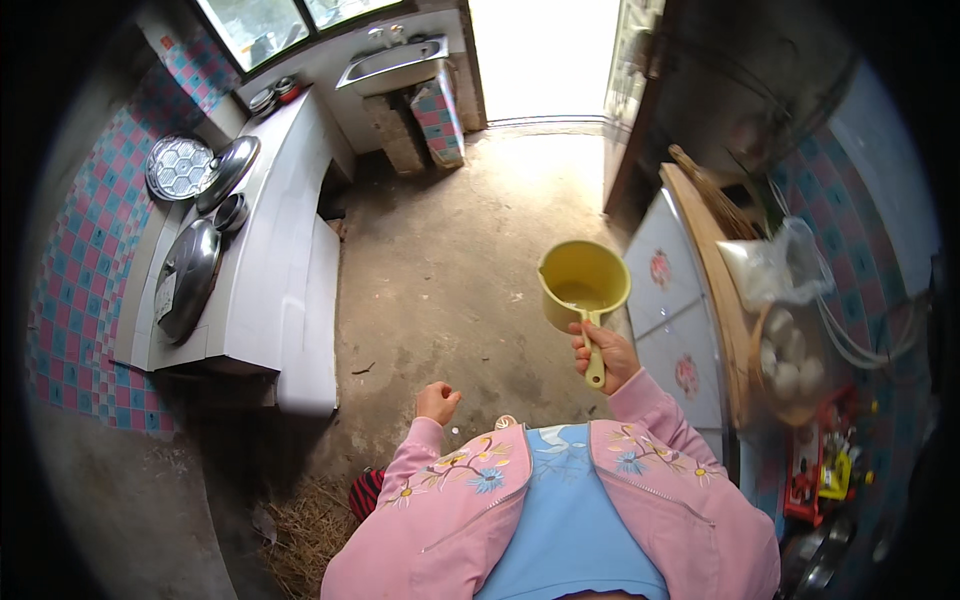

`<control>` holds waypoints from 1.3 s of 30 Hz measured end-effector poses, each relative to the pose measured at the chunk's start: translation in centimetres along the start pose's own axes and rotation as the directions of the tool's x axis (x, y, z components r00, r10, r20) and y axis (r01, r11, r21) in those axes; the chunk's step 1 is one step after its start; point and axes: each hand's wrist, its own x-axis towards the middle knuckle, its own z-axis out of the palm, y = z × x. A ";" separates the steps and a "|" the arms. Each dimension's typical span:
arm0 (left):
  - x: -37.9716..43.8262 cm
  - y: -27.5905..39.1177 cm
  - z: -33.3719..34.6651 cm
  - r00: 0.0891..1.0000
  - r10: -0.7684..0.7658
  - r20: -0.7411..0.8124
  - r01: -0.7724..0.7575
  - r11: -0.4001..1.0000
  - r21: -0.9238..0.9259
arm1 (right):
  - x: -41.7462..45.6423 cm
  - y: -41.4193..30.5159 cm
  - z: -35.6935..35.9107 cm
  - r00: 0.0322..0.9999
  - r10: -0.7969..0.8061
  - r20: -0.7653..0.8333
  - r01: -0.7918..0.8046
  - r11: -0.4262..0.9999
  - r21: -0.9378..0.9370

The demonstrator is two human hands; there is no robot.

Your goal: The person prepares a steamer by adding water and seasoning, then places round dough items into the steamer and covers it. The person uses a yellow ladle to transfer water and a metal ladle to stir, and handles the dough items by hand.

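My right hand (611, 354) grips the handle of a yellow-green plastic water dipper (559, 309), held out over the floor on the right. The dipper's mouth faces up, and a little clear liquid seems to lie at its bottom. Its handle, with a hole at the end, points back toward me. Low in front of my body hangs my left hand (437, 403), its fingers curled in a loose fist with nothing visible in them.
On the left, a white-tiled stove counter (259, 277) bears metal lids (189, 281) and a small pot (231, 213). A sink (397, 66) stands beside the bright doorway (544, 60). To my right, a wood-topped cabinet (679, 300) holds a plastic bag (772, 266) and a basket of eggs (787, 356). Straw (311, 529) lies behind left.
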 end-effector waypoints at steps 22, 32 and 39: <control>51.1 0.1 -21.3 0.804 -0.405 -0.435 0.341 0.914 -0.219 | 63.2 -28.5 37.3 0.918 0.249 0.308 -0.153 0.940 -0.305; 90.7 5.0 -39.0 0.863 0.003 -0.506 -0.118 0.974 -0.195 | 89.7 -37.3 53.4 0.911 0.258 0.322 -0.119 0.912 -0.393; 115.1 26.1 -59.4 0.554 0.450 -0.700 -0.578 0.813 0.065 | 106.9 -43.9 64.4 0.934 0.298 0.195 -0.206 0.899 -0.387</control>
